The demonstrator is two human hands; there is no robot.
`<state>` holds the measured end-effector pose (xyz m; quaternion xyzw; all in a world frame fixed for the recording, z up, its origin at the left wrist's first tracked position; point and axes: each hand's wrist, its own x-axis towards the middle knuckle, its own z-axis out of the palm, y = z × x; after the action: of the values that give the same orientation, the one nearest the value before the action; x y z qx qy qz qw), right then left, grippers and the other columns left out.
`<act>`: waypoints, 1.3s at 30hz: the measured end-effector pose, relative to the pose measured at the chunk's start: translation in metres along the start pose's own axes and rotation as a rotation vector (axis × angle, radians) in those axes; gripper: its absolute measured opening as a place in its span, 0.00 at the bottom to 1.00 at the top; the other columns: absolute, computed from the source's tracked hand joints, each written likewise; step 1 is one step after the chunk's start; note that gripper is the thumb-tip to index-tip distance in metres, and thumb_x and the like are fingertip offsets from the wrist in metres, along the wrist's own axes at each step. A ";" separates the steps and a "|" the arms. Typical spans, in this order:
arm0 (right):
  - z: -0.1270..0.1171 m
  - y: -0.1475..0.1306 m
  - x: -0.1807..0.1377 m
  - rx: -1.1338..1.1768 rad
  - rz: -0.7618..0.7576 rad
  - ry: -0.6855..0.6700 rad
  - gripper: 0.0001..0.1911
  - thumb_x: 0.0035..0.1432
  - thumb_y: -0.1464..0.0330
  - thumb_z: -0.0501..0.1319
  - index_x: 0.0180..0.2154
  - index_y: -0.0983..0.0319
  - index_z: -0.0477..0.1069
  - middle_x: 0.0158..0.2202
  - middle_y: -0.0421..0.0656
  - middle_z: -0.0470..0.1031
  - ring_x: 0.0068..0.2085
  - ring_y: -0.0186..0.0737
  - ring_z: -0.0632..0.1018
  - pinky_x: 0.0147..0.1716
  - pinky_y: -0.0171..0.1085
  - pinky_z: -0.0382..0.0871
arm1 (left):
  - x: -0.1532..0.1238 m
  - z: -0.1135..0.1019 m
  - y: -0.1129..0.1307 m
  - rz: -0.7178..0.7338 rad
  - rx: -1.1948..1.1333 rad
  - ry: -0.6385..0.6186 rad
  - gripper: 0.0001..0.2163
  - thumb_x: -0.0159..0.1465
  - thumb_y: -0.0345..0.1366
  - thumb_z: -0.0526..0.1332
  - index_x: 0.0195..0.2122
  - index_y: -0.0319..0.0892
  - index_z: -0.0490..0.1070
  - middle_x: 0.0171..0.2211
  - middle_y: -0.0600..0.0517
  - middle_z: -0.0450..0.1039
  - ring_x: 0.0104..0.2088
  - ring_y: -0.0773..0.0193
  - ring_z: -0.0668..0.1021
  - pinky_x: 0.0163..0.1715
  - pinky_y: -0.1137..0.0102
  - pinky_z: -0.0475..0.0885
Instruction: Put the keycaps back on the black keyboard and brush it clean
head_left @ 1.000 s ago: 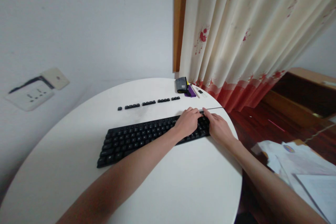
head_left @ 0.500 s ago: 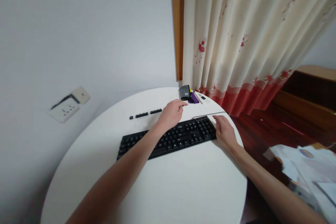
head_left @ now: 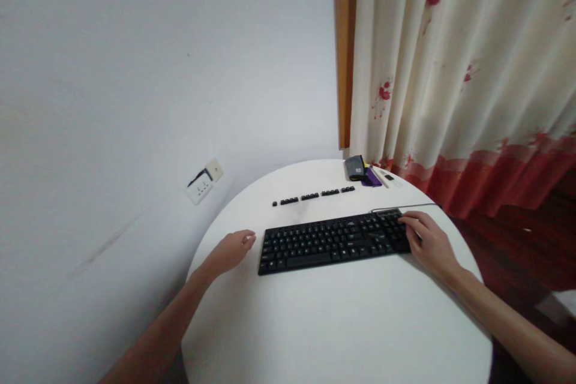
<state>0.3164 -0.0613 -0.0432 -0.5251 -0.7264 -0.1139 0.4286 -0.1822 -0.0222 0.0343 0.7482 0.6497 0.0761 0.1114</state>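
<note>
A black keyboard [head_left: 333, 240] lies across the round white table [head_left: 333, 324]. My right hand [head_left: 427, 241] rests on the keyboard's right end, fingers bent over its edge. My left hand [head_left: 231, 250] sits on the table just left of the keyboard's left end, fingers loosely curled, with nothing visible in it. A row of loose black keycaps [head_left: 314, 196] lies on the table behind the keyboard.
A grey pouch [head_left: 354, 168], a purple item [head_left: 373, 177] and a white stick-shaped item [head_left: 389, 178] lie at the table's far edge by the curtain [head_left: 454, 72]. A wall socket [head_left: 201, 185] sits on the left wall. The keyboard's cable [head_left: 414, 206] runs off to the right.
My left hand has moved from the right part of the keyboard, past the keycap row, to the table at the keyboard's left end. My right hand stayed at the right end. The view swung left.
</note>
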 end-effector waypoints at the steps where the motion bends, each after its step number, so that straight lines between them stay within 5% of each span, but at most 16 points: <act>1: 0.001 0.000 -0.001 -0.001 -0.026 -0.009 0.13 0.61 0.72 0.54 0.44 0.59 0.74 0.48 0.49 0.74 0.47 0.47 0.76 0.48 0.46 0.72 | -0.004 0.005 -0.007 -0.018 -0.012 -0.031 0.19 0.66 0.44 0.48 0.35 0.40 0.75 0.34 0.46 0.79 0.36 0.57 0.79 0.38 0.67 0.69; 3: 0.004 -0.001 -0.002 -0.006 -0.083 -0.039 0.13 0.61 0.70 0.55 0.45 0.61 0.75 0.49 0.49 0.74 0.49 0.48 0.76 0.49 0.46 0.72 | -0.009 0.015 -0.014 -0.051 -0.064 -0.052 0.22 0.67 0.47 0.46 0.28 0.40 0.73 0.25 0.48 0.76 0.28 0.59 0.76 0.30 0.68 0.65; 8: 0.007 -0.002 -0.004 -0.034 -0.169 -0.150 0.15 0.63 0.66 0.56 0.48 0.60 0.75 0.54 0.47 0.74 0.53 0.49 0.75 0.55 0.49 0.69 | -0.014 0.027 0.004 0.022 -0.141 -0.060 0.24 0.67 0.49 0.44 0.23 0.41 0.68 0.23 0.49 0.73 0.26 0.61 0.73 0.29 0.69 0.61; 11: 0.009 0.000 -0.005 -0.060 -0.142 -0.178 0.16 0.64 0.65 0.55 0.48 0.60 0.76 0.53 0.46 0.76 0.54 0.48 0.75 0.56 0.49 0.68 | -0.020 0.029 0.024 0.045 -0.087 -0.026 0.21 0.66 0.48 0.48 0.23 0.42 0.66 0.23 0.50 0.73 0.25 0.62 0.73 0.27 0.69 0.59; 17: 0.012 0.006 -0.004 -0.136 -0.004 -0.142 0.17 0.66 0.61 0.52 0.43 0.62 0.77 0.49 0.46 0.78 0.52 0.48 0.76 0.55 0.49 0.69 | -0.025 0.032 0.048 0.218 -0.140 -0.182 0.22 0.67 0.49 0.49 0.24 0.41 0.70 0.23 0.50 0.75 0.24 0.63 0.74 0.24 0.71 0.59; 20: 0.012 0.007 -0.004 -0.157 0.042 -0.131 0.18 0.67 0.60 0.51 0.42 0.61 0.77 0.49 0.46 0.78 0.51 0.48 0.76 0.54 0.49 0.69 | 0.003 0.021 0.048 0.240 -0.142 -0.252 0.23 0.66 0.50 0.51 0.23 0.40 0.72 0.23 0.50 0.76 0.23 0.63 0.75 0.25 0.70 0.61; 24: 0.012 0.007 -0.003 -0.164 0.039 -0.140 0.18 0.66 0.60 0.52 0.42 0.60 0.77 0.49 0.45 0.77 0.51 0.48 0.75 0.52 0.48 0.69 | 0.073 0.008 0.032 0.136 -0.140 0.155 0.14 0.64 0.44 0.56 0.30 0.41 0.77 0.33 0.47 0.80 0.36 0.58 0.78 0.36 0.69 0.68; 28: 0.012 0.007 -0.003 -0.134 0.018 -0.140 0.16 0.66 0.60 0.53 0.41 0.61 0.76 0.48 0.46 0.76 0.50 0.48 0.75 0.53 0.49 0.68 | 0.129 0.020 0.007 0.089 -0.171 0.256 0.17 0.61 0.42 0.62 0.47 0.37 0.75 0.47 0.42 0.77 0.45 0.55 0.77 0.47 0.65 0.69; 34: 0.014 0.005 -0.004 -0.075 -0.031 -0.167 0.14 0.65 0.61 0.55 0.43 0.61 0.75 0.48 0.48 0.75 0.50 0.48 0.73 0.53 0.49 0.67 | 0.153 0.060 -0.014 0.125 -0.225 0.276 0.27 0.58 0.42 0.67 0.57 0.39 0.68 0.53 0.43 0.71 0.41 0.58 0.77 0.45 0.66 0.70; 39: 0.011 0.006 -0.005 -0.084 -0.026 -0.145 0.14 0.66 0.63 0.53 0.43 0.61 0.74 0.47 0.48 0.74 0.49 0.49 0.74 0.51 0.50 0.67 | 0.163 0.072 -0.012 0.257 -0.235 0.335 0.20 0.60 0.40 0.65 0.52 0.40 0.74 0.43 0.48 0.75 0.39 0.59 0.76 0.43 0.67 0.69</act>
<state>0.3161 -0.0550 -0.0552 -0.5401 -0.7568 -0.1111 0.3509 -0.1513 0.1359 -0.0436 0.7836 0.5451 0.2878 0.0774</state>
